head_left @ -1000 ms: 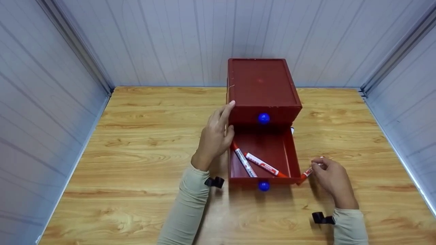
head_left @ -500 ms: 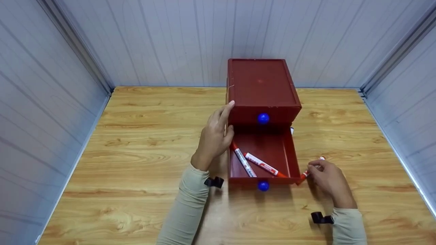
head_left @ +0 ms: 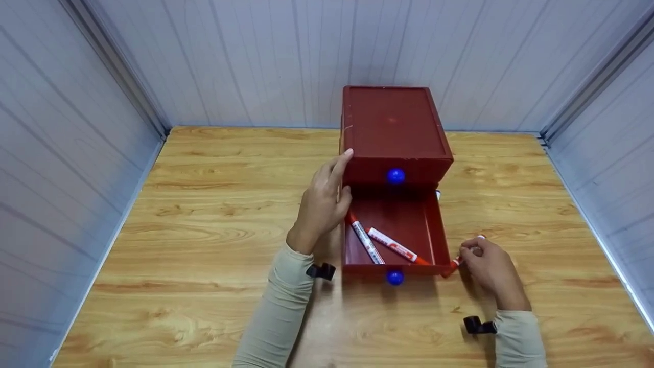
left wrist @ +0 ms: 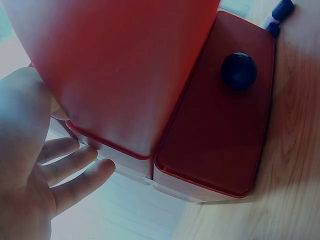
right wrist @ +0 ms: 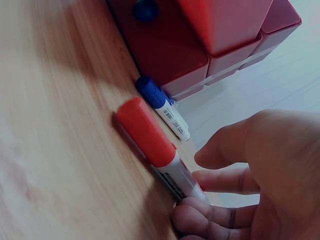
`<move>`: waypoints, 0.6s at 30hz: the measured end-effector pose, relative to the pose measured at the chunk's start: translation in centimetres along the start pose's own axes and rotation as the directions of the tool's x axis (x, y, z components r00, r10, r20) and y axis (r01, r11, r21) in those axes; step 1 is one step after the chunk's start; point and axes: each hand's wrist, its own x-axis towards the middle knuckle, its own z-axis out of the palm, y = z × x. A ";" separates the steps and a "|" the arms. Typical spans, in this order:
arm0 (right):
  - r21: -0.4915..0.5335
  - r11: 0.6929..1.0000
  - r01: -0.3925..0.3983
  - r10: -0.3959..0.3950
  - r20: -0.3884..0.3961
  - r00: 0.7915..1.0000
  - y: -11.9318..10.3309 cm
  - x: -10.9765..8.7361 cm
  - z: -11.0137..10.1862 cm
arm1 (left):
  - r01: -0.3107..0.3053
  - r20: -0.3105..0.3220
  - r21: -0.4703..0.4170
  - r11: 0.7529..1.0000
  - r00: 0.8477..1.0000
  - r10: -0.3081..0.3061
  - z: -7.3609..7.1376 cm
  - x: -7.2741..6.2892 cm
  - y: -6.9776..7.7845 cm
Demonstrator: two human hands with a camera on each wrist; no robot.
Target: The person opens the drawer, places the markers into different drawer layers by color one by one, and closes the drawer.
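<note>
- The left hand [head_left: 319,209] is resting against the left side of the red drawer unit [head_left: 396,122], near its front.
- Its fingers [left wrist: 82,185] are spreading apart and holding nothing.
- The right hand [head_left: 488,266] is bending over a red-capped marker [right wrist: 145,132], which is slanting across the table [head_left: 230,225] just right of the drawer unit, cap toward the near left.
- The fingers of that hand are curling about the marker's white barrel and touching it, while the thumb is sitting just beside it; whether they are pinching it, I cannot tell.
- The middle drawer [head_left: 396,214] is standing pulled out toward the near side, carrying two markers: one [head_left: 368,243] is lying along the left, the other [head_left: 396,245] is slanting across, red cap toward the near right.
- Blue knobs are showing on the upper drawer [head_left: 375,176] and the middle one; the lower drawer [left wrist: 215,130] is sitting shut.
- A blue-capped marker [right wrist: 172,117] is lying beside the unit's right side.
- Pale panelled walls [head_left: 255,61] are enclosing the table.
</note>
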 end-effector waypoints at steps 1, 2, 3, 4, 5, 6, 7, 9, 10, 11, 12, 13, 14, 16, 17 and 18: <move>-0.001 1.000 -0.001 0.001 -0.006 1.000 0.0 0.0 0.0 | -0.001 0.000 0.004 1.000 1.000 0.001 0.0 0.1 0.0; -0.001 1.000 -0.001 0.001 -0.012 1.000 0.0 0.0 0.0 | -0.002 -0.001 0.007 1.000 1.000 0.002 0.0 0.1 0.0; -0.005 1.000 0.001 -0.001 -0.019 1.000 0.0 0.1 0.0 | -0.002 -0.001 0.009 1.000 1.000 0.002 0.0 0.2 0.0; -0.009 1.000 0.003 -0.004 -0.023 1.000 0.0 0.1 0.0 | -0.003 -0.001 0.011 1.000 1.000 0.003 0.0 0.2 0.0; -0.011 1.000 0.003 -0.004 -0.026 1.000 0.0 0.1 0.0 | -0.004 0.000 0.012 1.000 1.000 0.004 0.0 0.2 0.0; -0.015 1.000 0.005 -0.006 -0.028 1.000 0.0 0.1 0.0 | -0.003 0.002 0.012 1.000 1.000 0.003 0.0 0.2 0.0; -0.018 1.000 0.009 -0.010 -0.029 1.000 0.0 0.1 0.0 | -0.002 0.002 0.013 1.000 1.000 0.002 0.0 0.2 0.0; -0.026 1.000 0.018 -0.018 -0.024 1.000 0.0 0.1 0.0 | -0.001 0.002 0.010 1.000 1.000 0.001 0.0 0.1 0.0; -0.028 0.999 0.019 -0.020 -0.020 1.000 0.0 0.1 0.1 | -0.001 0.001 0.010 1.000 1.000 0.001 0.0 0.1 0.0; -0.030 0.999 0.019 -0.020 -0.016 1.000 0.0 0.1 0.1 | 0.001 0.002 0.010 1.000 1.000 -0.001 0.0 0.1 0.0; -0.034 0.999 0.021 -0.021 -0.013 1.000 0.0 0.1 0.1 | 0.002 0.004 0.011 1.000 1.000 -0.002 -0.1 0.1 0.0; -0.036 0.999 0.022 -0.023 -0.013 1.000 0.1 0.1 0.1 | 0.002 0.004 0.011 1.000 1.000 -0.002 -0.1 0.0 0.0; -0.039 0.999 0.025 -0.026 -0.013 1.000 0.1 0.1 0.1 | 0.003 0.005 0.009 1.000 1.000 -0.003 -0.1 0.0 0.0; -0.044 0.999 0.028 -0.029 -0.022 0.999 0.1 0.2 0.2 | 0.008 0.011 0.010 1.000 1.000 -0.008 -0.1 0.0 0.0; -0.045 0.998 0.032 -0.033 -0.029 0.999 0.2 0.2 0.2 | 0.010 0.014 0.009 1.000 1.000 -0.010 -0.1 0.0 0.0; -0.046 0.998 0.035 -0.036 -0.034 0.999 0.2 0.2 0.2 | 0.012 0.016 0.009 1.000 1.000 -0.012 -0.1 0.0 0.0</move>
